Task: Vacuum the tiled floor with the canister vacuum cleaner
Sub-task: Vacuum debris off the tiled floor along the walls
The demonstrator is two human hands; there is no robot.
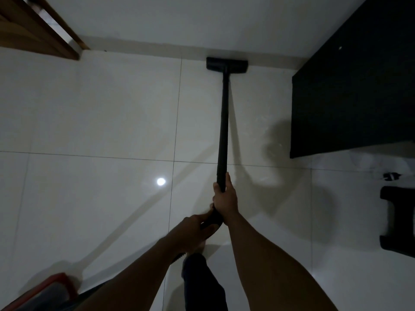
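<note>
A long black vacuum wand runs away from me across the glossy white tiled floor. Its flat black floor head rests against the skirting of the far wall. My right hand is wrapped around the wand's lower end. Just behind it, my left hand grips the curved black handle. A ribbed hose shows briefly under my left forearm. The red and grey canister sits at the bottom left, partly cut off by the frame.
A large black cabinet stands at the right against the wall. A black stool is at the right edge, with a small dark object beyond it. A wooden door frame fills the top left corner. My dark trouser leg is below my hands.
</note>
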